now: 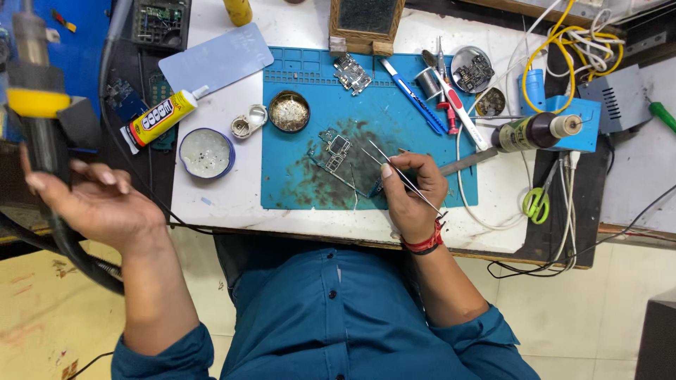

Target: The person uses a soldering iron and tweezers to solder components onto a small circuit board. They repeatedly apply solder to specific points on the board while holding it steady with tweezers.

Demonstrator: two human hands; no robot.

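My right hand (412, 190) rests on the blue work mat (303, 190) and grips thin metal tweezers (398, 172), their tips pointing left toward a small circuit board (336, 148) lying among dark stains. My left hand (95, 204) is raised off to the left, beyond the table edge, and holds the black handle of a hot-air tool (32, 91) with a yellow collar and a metal nozzle pointing up. Its black hose (67, 253) curves down below the hand.
On the mat: a round brass-wool tin (289, 111), another small board (352, 74), a blue knife (412, 95), a solder spool (427, 82). Left of the mat lie a yellow glue tube (160, 118), a blue-rimmed round dish (205, 153). Brown bottle (535, 131), green scissors (536, 203), tangled cables at right.
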